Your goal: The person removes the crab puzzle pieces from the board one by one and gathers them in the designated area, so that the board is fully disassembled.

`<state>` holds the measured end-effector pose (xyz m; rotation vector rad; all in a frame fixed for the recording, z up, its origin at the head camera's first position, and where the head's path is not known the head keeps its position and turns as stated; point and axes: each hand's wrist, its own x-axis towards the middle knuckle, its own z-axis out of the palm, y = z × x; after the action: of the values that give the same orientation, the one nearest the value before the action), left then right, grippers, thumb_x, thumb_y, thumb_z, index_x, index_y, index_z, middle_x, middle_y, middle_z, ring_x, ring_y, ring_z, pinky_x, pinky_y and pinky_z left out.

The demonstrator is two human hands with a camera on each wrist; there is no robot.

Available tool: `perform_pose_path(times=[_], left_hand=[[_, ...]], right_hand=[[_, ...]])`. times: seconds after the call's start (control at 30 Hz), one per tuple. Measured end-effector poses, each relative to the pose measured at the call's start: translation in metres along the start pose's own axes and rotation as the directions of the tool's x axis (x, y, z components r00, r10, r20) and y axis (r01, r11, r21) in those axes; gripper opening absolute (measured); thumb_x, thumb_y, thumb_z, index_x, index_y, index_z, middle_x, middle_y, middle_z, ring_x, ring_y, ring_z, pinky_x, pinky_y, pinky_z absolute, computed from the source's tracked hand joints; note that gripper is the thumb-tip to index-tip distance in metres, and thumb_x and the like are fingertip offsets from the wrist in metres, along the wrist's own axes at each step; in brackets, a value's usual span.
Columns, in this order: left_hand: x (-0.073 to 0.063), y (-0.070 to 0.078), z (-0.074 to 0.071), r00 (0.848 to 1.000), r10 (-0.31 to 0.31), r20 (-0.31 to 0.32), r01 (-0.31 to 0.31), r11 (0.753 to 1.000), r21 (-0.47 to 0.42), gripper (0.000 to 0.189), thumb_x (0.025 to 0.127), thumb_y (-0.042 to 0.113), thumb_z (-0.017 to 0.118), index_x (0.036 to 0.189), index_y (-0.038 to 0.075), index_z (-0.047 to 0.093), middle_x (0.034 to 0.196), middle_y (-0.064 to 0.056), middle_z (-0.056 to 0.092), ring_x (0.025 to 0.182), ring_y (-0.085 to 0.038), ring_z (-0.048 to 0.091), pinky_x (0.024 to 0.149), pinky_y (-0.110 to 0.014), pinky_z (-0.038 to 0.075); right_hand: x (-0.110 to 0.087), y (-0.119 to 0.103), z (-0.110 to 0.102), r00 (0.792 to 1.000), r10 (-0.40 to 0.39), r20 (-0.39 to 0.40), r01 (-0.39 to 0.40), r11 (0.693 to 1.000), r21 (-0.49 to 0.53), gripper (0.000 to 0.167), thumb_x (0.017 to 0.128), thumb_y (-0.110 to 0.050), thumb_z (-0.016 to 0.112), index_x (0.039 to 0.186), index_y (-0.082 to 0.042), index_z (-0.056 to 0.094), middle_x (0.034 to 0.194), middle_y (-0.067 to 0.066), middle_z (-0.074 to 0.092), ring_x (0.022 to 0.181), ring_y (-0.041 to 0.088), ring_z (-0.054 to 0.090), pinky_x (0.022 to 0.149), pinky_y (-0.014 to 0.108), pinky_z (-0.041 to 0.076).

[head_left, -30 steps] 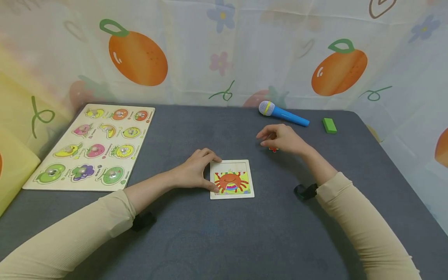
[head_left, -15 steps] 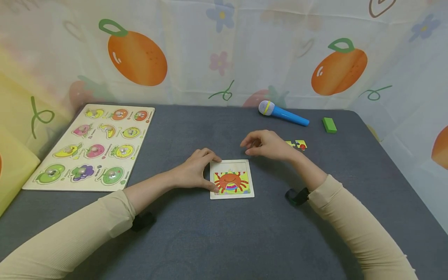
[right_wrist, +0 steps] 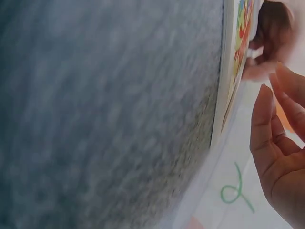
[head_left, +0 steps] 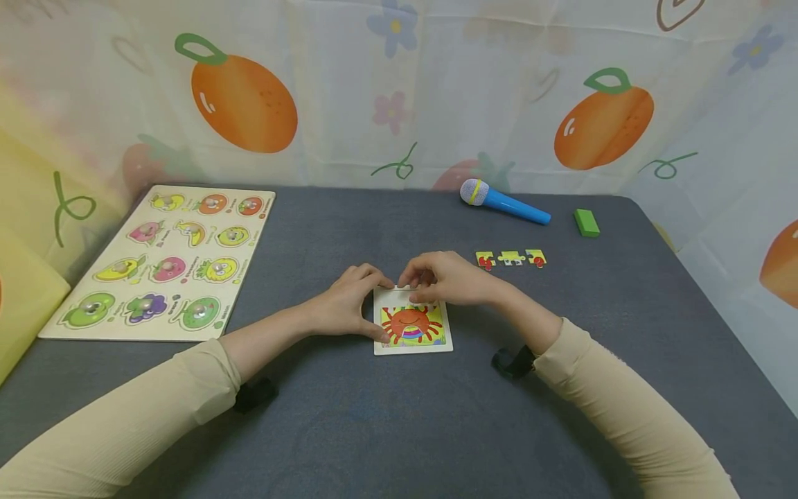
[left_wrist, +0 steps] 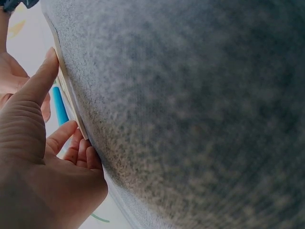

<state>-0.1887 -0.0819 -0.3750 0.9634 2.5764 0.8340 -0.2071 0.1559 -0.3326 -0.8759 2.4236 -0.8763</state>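
A small crab jigsaw puzzle (head_left: 413, 324) in a pale wooden frame lies mid-table, its crab picture filling the lower part and bare wood showing along the top. My left hand (head_left: 346, 305) grips its left side, thumb near the bottom corner and fingers at the top one. Over the upper edge is my right hand (head_left: 451, 278), fingers loosely bent. In the right wrist view that hand (right_wrist: 279, 152) shows a gap between thumb and fingers with nothing in it. Three loose puzzle pieces (head_left: 511, 258), yellow and red, sit in a row behind it.
A large fruit peg board (head_left: 168, 263) lies at the left. Toward the back right are a blue toy microphone (head_left: 508, 203) and a green block (head_left: 587, 223). A fruit-printed curtain (head_left: 349, 90) hangs behind the dark table (head_left: 349, 423).
My right hand has moved left and toward me, from over the loose pieces to the puzzle's upper edge, uncovering all three pieces. The left hand has stayed in place on the puzzle.
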Motion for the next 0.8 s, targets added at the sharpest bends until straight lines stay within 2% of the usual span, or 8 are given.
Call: perform_pose_path(times=[0.17,0.33,0.5,0.8], left_hand=[[0.000,0.000,0.000,1.000,0.006,-0.001,-0.006,1.000,0.003,0.080,0.069,0.042,0.088,0.133,0.008,0.055,0.135,-0.012,0.049,0.122,-0.030,0.042,0.103,-0.051,0.039],[0.000,-0.001,0.000,1.000,0.007,-0.001,-0.007,1.000,0.009,0.079,0.069,0.042,0.088,0.133,0.008,0.055,0.134,-0.012,0.049,0.123,-0.031,0.042,0.103,-0.051,0.039],[-0.001,0.001,0.000,1.000,-0.003,-0.001,0.003,1.000,-0.002,0.079,0.069,0.042,0.088,0.133,0.009,0.055,0.133,-0.011,0.049,0.122,-0.030,0.042,0.103,-0.050,0.038],[-0.001,0.002,0.000,1.000,0.000,-0.006,0.000,1.000,-0.008,0.079,0.068,0.041,0.089,0.133,0.009,0.056,0.130,-0.010,0.050,0.120,-0.029,0.042,0.101,-0.049,0.039]], right_hand=[[0.003,-0.006,0.005,0.999,0.003,0.035,-0.003,1.000,0.005,0.026,0.089,-0.014,0.071,0.114,-0.010,0.069,0.100,0.004,0.067,0.088,0.014,0.059,0.077,0.026,0.049],[0.006,-0.006,0.012,0.998,-0.006,0.067,0.008,1.000,-0.018,0.028,0.086,-0.017,0.076,0.112,-0.011,0.069,0.097,0.004,0.065,0.082,0.012,0.058,0.075,0.024,0.049],[0.008,-0.006,0.017,0.997,-0.026,0.076,0.031,0.997,-0.066,0.029,0.082,-0.021,0.081,0.107,-0.013,0.070,0.094,0.002,0.065,0.077,0.010,0.058,0.071,0.022,0.048],[0.010,-0.007,0.022,0.996,-0.026,0.084,0.035,0.994,-0.101,0.029,0.080,-0.020,0.082,0.104,-0.012,0.067,0.093,0.003,0.062,0.077,0.011,0.055,0.071,0.022,0.047]])
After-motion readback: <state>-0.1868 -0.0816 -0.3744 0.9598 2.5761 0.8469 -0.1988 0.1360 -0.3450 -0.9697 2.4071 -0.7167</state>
